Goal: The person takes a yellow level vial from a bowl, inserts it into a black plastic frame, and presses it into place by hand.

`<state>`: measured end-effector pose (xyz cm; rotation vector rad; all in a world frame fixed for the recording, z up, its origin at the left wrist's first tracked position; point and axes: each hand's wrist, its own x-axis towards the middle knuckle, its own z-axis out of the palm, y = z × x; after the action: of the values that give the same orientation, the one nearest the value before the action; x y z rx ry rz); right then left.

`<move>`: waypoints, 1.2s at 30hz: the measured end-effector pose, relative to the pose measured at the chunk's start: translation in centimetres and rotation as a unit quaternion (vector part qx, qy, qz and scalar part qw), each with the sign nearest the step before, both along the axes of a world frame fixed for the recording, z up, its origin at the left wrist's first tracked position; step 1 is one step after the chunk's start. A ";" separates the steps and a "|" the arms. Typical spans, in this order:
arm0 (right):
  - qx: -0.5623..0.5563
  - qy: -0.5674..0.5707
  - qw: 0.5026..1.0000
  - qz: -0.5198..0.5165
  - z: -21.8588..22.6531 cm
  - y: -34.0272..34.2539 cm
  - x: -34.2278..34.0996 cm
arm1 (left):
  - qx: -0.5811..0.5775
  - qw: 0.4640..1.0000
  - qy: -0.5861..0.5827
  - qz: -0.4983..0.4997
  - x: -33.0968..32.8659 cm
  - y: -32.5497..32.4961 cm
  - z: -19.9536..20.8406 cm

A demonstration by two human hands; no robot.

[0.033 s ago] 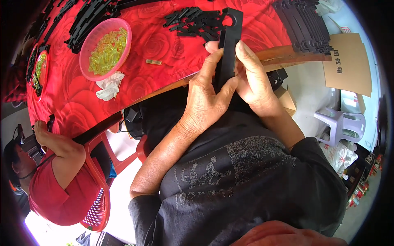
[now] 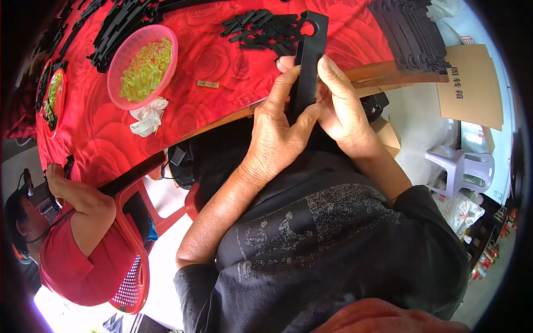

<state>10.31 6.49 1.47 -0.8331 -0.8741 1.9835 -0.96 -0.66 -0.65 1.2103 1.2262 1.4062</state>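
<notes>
Left hand (image 2: 277,130) and right hand (image 2: 345,114) pinch a long black bar (image 2: 308,58) between thumbs and fingers, over the near edge of the red-clothed table (image 2: 214,61), holed end away from the person; small black pieces (image 2: 258,26) lie farther in from that edge; a pink bowl (image 2: 113,75) stands leftward; dark strips (image 2: 408,36) line the right edge.

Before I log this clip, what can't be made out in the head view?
All in the head view:
Near end of the long black part: hidden by the left hand.
Several fingers of the right hand: hidden behind the hand itself.
Lower yellow pieces in the pink bowl: covered by upper ones.
Black strips: cut off by the top edge.
What the co-worker's hand touches: too small.
</notes>
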 end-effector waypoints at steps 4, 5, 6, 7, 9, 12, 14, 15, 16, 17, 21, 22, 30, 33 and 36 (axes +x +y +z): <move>-0.019 0.100 0.993 0.055 -1.8 0.8 0.8 | -0.053 0.984 -0.163 -0.048 -0.5 0.2 1.0; -0.018 0.108 0.992 0.067 -2.1 0.9 1.1 | -0.054 0.984 -0.163 -0.049 -0.6 0.2 1.2; -0.017 0.115 0.990 0.078 -2.2 1.0 1.2 | -0.076 0.974 -0.204 -0.061 -0.8 0.1 1.4; -0.017 0.115 0.990 0.078 -2.2 1.1 1.3 | -0.097 0.962 -0.245 -0.073 -0.9 0.1 1.4; -0.048 0.118 0.988 0.091 -2.1 1.2 1.3 | -0.086 0.954 -0.278 -0.073 -1.0 0.1 1.3; -0.053 0.107 0.991 0.053 -1.3 0.9 1.0 | -0.118 0.948 -0.285 -0.075 -1.2 0.1 1.3; -0.047 0.088 0.995 0.026 -1.0 0.8 0.5 | -0.118 0.961 -0.245 -0.060 -1.2 0.1 1.2; -0.039 0.069 0.997 -0.002 -0.9 0.8 0.4 | -0.118 0.960 -0.245 -0.060 -1.2 0.1 1.2; -0.039 0.068 0.997 -0.002 -1.3 0.9 0.8 | -0.131 0.960 -0.243 -0.053 -1.2 0.1 1.1; -0.029 0.088 0.995 0.038 -1.9 1.2 1.4 | -0.144 0.959 -0.240 -0.046 -1.3 0.1 1.1; -0.023 0.097 0.992 0.074 -2.2 1.3 1.7 | -0.154 0.958 -0.237 -0.055 -1.4 0.0 0.8; -0.023 0.096 0.992 0.074 -1.9 1.3 1.5 | -0.160 0.958 -0.232 -0.048 -1.3 0.0 1.2; 0.028 -0.014 0.999 0.004 -1.3 1.0 0.7 | -0.159 0.975 -0.152 -0.011 -1.0 0.0 0.7; 0.031 -0.004 0.999 0.009 -1.3 1.2 1.0 | -0.119 0.987 -0.105 0.037 -0.7 0.1 0.8; 0.013 -0.025 1.000 -0.009 -0.7 0.9 0.9 | -0.092 0.990 -0.073 0.074 -0.6 -0.2 0.8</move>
<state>11.21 7.38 0.74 -0.8772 -0.9154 1.9389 -1.52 -0.82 0.15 0.8903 1.3316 1.4272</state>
